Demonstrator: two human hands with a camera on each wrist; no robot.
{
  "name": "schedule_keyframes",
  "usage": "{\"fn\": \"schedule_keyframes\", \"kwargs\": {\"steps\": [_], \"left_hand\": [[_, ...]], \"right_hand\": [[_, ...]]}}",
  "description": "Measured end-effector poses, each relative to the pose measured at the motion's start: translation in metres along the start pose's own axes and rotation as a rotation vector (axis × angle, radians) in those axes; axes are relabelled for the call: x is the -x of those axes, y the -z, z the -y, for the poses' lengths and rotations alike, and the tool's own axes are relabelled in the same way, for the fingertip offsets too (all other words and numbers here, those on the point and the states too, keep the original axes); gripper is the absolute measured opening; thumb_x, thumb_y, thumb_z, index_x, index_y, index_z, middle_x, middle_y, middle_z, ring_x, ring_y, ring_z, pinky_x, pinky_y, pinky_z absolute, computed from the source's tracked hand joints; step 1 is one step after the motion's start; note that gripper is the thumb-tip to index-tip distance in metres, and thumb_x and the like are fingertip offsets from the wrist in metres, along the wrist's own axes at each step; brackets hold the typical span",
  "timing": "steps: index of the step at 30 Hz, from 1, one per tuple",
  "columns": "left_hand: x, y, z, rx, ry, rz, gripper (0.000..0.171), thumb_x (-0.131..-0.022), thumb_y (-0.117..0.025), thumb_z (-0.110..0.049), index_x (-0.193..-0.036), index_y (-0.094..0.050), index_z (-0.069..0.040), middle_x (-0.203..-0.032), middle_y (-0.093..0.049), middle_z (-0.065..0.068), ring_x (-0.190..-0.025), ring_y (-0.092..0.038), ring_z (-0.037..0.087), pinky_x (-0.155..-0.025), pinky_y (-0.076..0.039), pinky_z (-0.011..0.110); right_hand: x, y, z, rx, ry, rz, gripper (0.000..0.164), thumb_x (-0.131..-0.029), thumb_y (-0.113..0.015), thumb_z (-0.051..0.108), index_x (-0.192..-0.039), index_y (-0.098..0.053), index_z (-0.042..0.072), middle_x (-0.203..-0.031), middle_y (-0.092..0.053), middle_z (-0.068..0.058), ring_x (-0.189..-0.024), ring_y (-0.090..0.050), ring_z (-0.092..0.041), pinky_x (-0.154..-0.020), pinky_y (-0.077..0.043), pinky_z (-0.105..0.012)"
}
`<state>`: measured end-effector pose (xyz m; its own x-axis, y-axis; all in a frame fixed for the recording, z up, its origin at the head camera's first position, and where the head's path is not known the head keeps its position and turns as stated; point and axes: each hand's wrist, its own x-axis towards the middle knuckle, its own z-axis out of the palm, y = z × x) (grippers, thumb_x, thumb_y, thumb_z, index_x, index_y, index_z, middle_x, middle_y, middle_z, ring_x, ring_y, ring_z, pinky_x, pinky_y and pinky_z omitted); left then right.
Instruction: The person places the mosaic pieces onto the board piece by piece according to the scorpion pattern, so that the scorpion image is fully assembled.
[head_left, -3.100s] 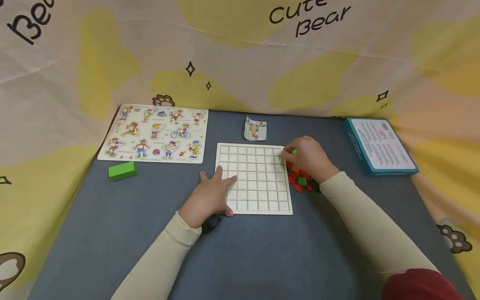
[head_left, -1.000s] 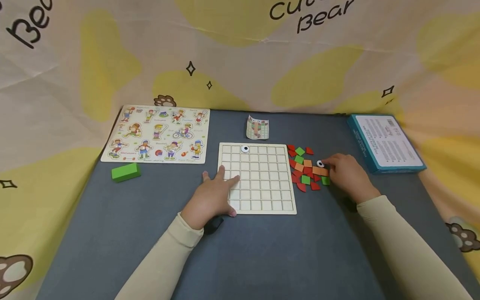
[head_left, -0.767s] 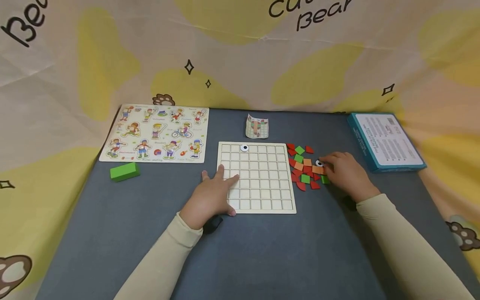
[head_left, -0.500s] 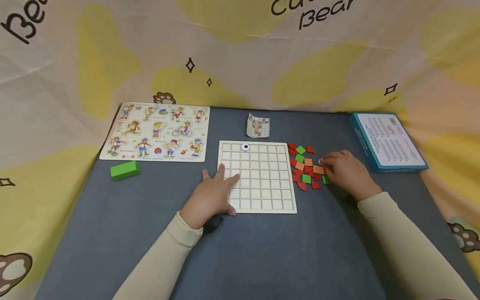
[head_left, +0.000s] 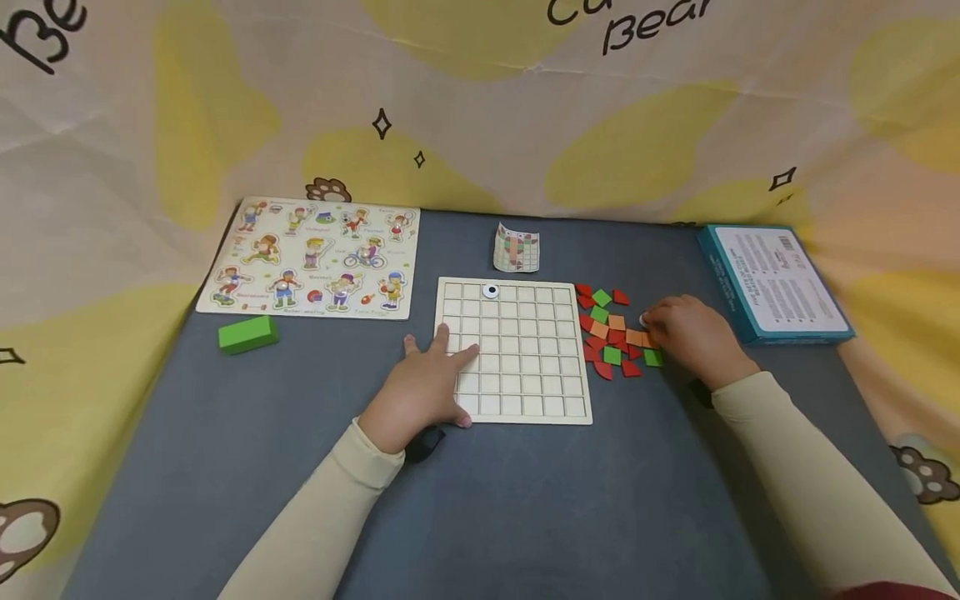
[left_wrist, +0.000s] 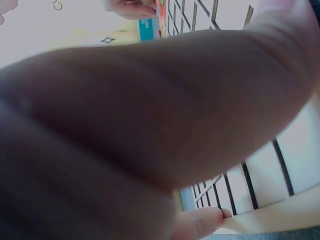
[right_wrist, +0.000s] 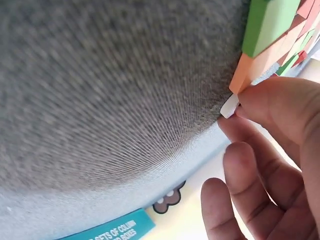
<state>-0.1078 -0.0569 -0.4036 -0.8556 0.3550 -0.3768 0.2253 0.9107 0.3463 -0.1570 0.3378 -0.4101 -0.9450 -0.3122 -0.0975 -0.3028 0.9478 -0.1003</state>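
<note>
My left hand (head_left: 420, 387) rests with spread fingers on the left edge of a pale wooden grid board (head_left: 532, 364), thumb at its near edge. A round white eye piece (head_left: 491, 291) with a black pupil sits in the board's far row. Just right of the tile pile, my right hand (head_left: 693, 337) pinches a second white eye piece (right_wrist: 229, 106) between thumb and index finger. The fingers mostly cover that piece in the head view. In the right wrist view it is close above the grey table, beside an orange tile (right_wrist: 242, 72).
Red, green and orange tiles, including a green square (head_left: 612, 356), lie right of the board. Behind it stands a small pattern card (head_left: 517, 250). A picture puzzle board (head_left: 303, 258) and green block (head_left: 248, 334) lie left; a teal box (head_left: 776, 283) sits right.
My right hand has moved from the board's far right corner to the pile's right side and now pinches an eye piece. Another eye piece has appeared on the board. My left hand stays put.
</note>
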Motion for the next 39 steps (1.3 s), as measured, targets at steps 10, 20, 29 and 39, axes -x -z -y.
{"fn": "schedule_keyframes", "kwargs": {"steps": [10,20,29,39], "left_hand": [[0.001,0.003,0.000,-0.002,-0.006,0.004,0.105,-0.070,-0.101,-0.036,-0.161,-0.050,-0.023,-0.171,-0.021,0.028,-0.144,-0.019,0.073,-0.090,-0.054,0.066],[0.000,0.001,0.003,0.010,0.002,0.007,0.106,-0.070,-0.102,-0.036,-0.161,-0.050,-0.024,-0.171,-0.020,0.027,-0.145,-0.018,0.072,-0.090,-0.054,0.066],[-0.004,-0.001,0.004,-0.001,-0.006,0.004,0.107,-0.069,-0.102,-0.037,-0.161,-0.049,-0.026,-0.172,-0.019,0.027,-0.145,-0.016,0.073,-0.091,-0.054,0.066],[0.000,0.002,0.002,-0.008,-0.008,0.014,0.107,-0.070,-0.101,-0.037,-0.162,-0.048,-0.025,-0.171,-0.019,0.028,-0.144,-0.018,0.073,-0.092,-0.054,0.067]], "right_hand": [[-0.030,0.014,0.031,-0.060,0.029,-0.067,0.019,-0.096,-0.075,0.008,-0.110,-0.081,-0.004,-0.102,-0.078,-0.019,-0.098,-0.066,-0.037,-0.090,-0.055,-0.055],[-0.087,0.006,0.116,-0.149,0.175,-0.134,0.017,-0.097,-0.075,0.010,-0.109,-0.083,0.000,-0.104,-0.080,-0.014,-0.103,-0.069,-0.036,-0.095,-0.054,-0.050],[-0.097,-0.005,0.133,-0.092,0.218,-0.135,0.011,-0.097,-0.074,0.006,-0.100,-0.084,0.004,-0.099,-0.080,-0.010,-0.096,-0.068,-0.031,-0.089,-0.056,-0.043],[-0.094,-0.007,0.135,0.049,0.226,-0.175,0.014,-0.101,-0.073,0.011,-0.104,-0.086,0.017,-0.125,-0.074,-0.010,-0.104,-0.062,-0.035,-0.074,-0.057,-0.044]]}}
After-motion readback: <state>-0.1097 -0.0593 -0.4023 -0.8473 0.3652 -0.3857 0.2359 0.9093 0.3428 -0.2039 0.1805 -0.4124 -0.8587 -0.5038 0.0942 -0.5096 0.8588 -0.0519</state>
